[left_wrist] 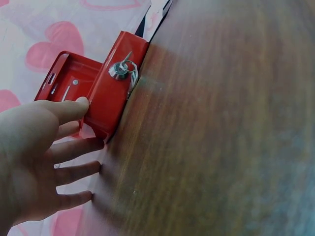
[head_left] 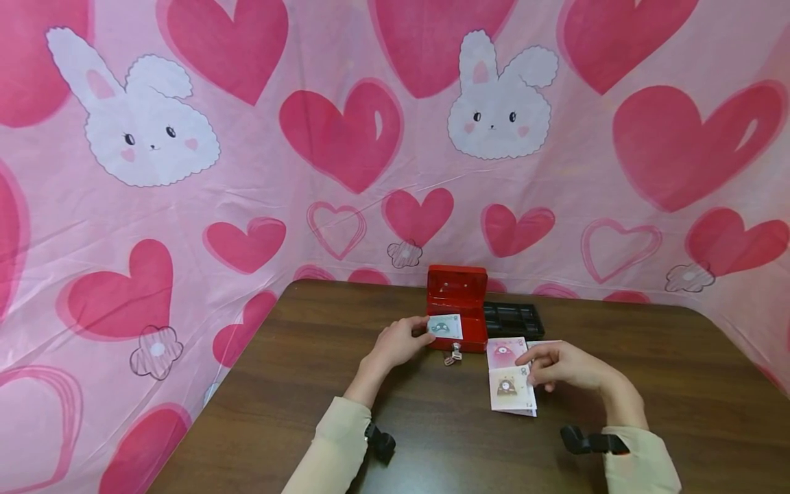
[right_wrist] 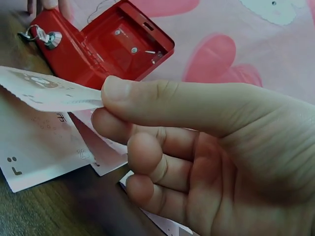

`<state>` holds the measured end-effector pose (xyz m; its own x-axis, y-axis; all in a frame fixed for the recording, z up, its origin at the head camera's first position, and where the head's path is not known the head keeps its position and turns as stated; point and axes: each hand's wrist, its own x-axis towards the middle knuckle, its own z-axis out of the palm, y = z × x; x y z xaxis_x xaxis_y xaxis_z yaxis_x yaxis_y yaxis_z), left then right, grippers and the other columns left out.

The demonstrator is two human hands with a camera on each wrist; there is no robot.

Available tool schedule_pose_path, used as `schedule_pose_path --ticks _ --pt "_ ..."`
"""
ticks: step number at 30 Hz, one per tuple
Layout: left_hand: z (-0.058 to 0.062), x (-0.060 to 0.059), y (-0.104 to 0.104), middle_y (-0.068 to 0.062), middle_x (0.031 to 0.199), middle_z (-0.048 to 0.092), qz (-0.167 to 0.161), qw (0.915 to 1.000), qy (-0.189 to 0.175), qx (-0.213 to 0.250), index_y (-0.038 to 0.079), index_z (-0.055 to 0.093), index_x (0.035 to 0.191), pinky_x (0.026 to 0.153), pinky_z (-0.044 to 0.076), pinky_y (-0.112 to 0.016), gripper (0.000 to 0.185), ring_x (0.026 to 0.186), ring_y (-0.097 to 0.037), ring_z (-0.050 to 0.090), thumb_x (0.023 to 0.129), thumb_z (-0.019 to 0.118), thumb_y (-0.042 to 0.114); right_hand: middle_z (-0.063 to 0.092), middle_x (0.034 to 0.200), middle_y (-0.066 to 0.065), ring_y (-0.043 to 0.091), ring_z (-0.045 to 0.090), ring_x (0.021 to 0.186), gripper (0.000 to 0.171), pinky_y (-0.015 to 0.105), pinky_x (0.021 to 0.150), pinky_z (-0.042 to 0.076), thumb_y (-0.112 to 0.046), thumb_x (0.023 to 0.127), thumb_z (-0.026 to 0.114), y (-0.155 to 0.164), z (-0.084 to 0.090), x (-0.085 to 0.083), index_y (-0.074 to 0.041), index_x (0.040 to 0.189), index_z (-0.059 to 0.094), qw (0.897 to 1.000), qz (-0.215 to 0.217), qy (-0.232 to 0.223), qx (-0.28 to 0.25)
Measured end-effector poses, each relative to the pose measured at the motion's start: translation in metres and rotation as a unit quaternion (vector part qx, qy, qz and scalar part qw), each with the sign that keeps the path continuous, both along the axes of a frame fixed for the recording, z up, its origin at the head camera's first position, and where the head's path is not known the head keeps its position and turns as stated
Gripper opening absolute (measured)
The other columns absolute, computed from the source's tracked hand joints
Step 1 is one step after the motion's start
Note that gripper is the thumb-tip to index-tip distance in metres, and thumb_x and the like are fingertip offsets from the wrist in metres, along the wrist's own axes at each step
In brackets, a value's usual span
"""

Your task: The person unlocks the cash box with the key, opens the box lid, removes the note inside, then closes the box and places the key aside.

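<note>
A small red cash box [head_left: 457,310] is stood open on the table, lid upright, with a green-printed note [head_left: 445,326] held over it. Pink notes [head_left: 511,377] are spread flat just right of the box, one pinched at its edge.

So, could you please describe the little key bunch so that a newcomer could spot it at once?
Start at the open red cash box near the far edge of the brown table. Low on its front wall a lock holds the key bunch, which hangs onto the tabletop. It is the only small silvery metal thing there; its neighbours are paper play notes.
</note>
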<state>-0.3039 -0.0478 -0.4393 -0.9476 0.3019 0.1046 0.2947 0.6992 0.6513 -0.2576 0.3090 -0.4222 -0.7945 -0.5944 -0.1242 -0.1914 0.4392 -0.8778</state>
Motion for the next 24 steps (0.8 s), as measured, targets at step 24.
schedule_pose_path --ticks 24 --pt "-0.0015 -0.001 -0.0005 -0.002 0.136 0.064 0.001 0.9999 -0.01 0.005 0.019 0.057 0.142 0.104 0.045 -0.053 0.052 0.123 -0.024 0.06 0.095 0.064 0.04 0.065 0.077 0.009 0.014 0.057 0.06 0.034 0.028 0.055 0.051 -0.017 0.091 0.068 0.0055 -0.0043 -0.0001 0.001 0.12 0.068 0.999 -0.037 0.003 0.035"
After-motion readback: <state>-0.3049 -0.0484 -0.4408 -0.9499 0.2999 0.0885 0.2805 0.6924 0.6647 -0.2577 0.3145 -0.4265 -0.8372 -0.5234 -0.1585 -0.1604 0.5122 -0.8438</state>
